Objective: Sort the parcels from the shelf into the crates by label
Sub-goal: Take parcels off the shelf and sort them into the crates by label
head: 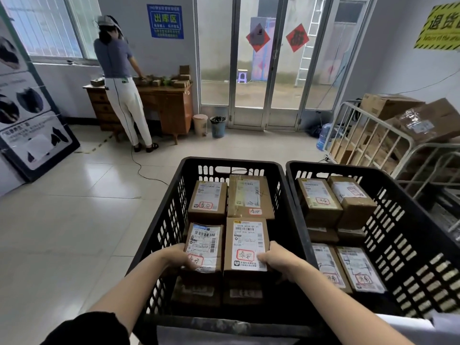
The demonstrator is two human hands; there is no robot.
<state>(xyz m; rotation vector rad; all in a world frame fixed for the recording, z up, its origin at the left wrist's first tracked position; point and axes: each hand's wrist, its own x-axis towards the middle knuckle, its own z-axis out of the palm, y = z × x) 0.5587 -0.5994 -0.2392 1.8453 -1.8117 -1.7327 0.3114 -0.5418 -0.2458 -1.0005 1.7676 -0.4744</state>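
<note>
Both arms reach forward into the black crate (224, 161), left hand (178, 256) fingers curled round a labelled brown parcel (204, 242) at 7 o'clock, right hand (278, 261) gripping the red-marked neighbouring parcel (246, 242) at 5 o'clock.

The pale tiled floor (74, 220) carries a wooden desk (171, 108) at its far edge, with a person (119, 70) standing before it. Just right of the desk, a pink bin (200, 124) stands beside a blue bin (218, 127). A signboard (32, 125) leans at the left edge, a cable (139, 168) snakes across the middle, and a water bottle (323, 136) and wire carts (388, 135) stand at the right edge. Two black crates (166, 220) sit nearest, bases hidden.
</note>
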